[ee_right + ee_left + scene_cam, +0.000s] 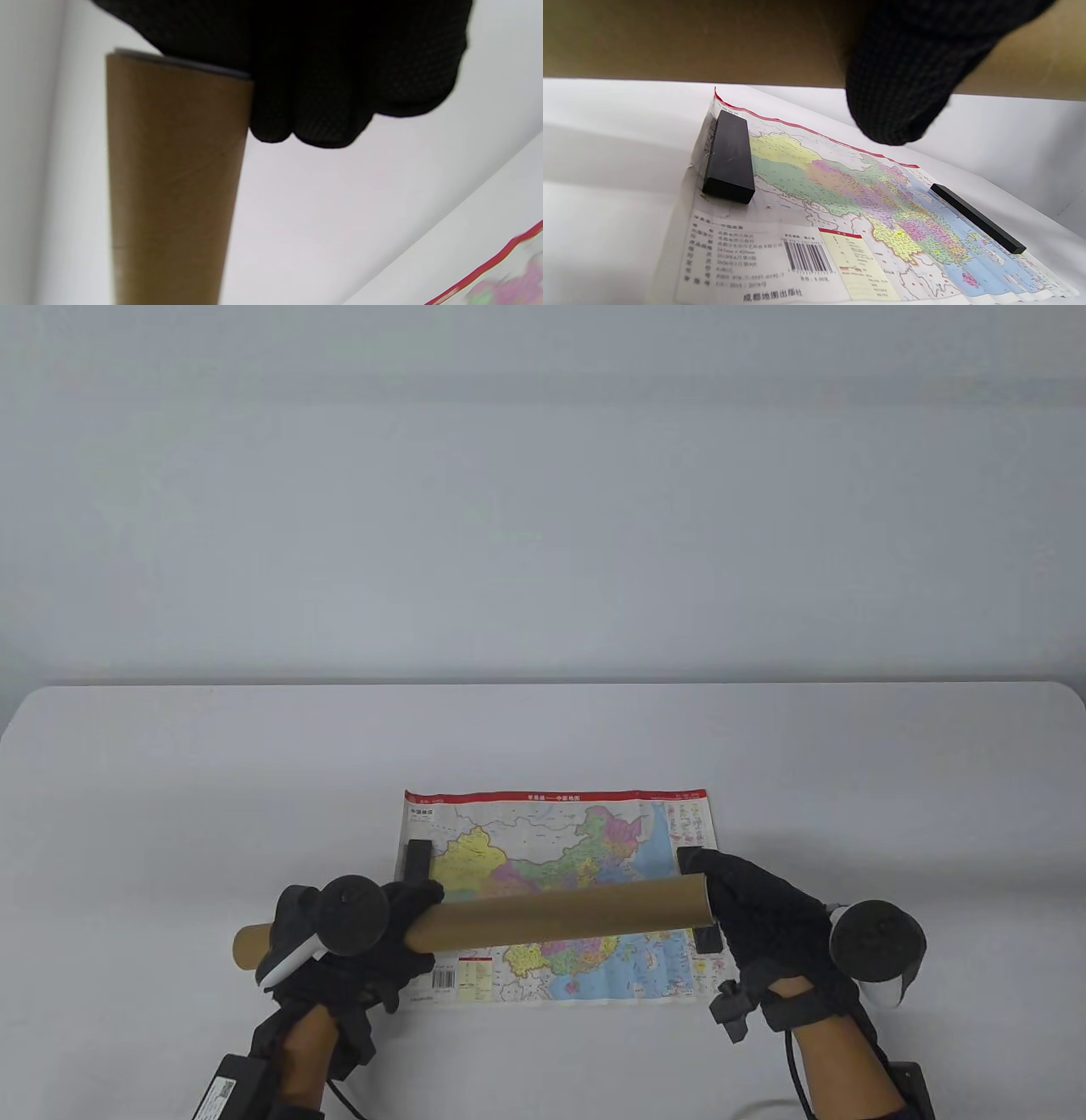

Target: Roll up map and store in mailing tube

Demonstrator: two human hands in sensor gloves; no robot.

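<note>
The map (560,831) lies flat and unrolled on the white table. A brown cardboard mailing tube (551,912) is held level above the map's near half. My left hand (407,920) grips the tube near its left end, fingers wrapped around it. My right hand (734,899) holds the tube's right end, with curled fingers covering the opening. In the left wrist view the tube (691,38) runs across the top, one gloved finger (903,84) hangs over the map (840,190). In the right wrist view my fingers (318,84) sit on the tube's end (174,169).
Two black bar weights lie on the map, one on its left side (417,858) and one on its right side (694,857), partly hidden by my right hand. Both show in the left wrist view (729,156) (978,218). The white table (170,780) reaches beyond the map on all sides.
</note>
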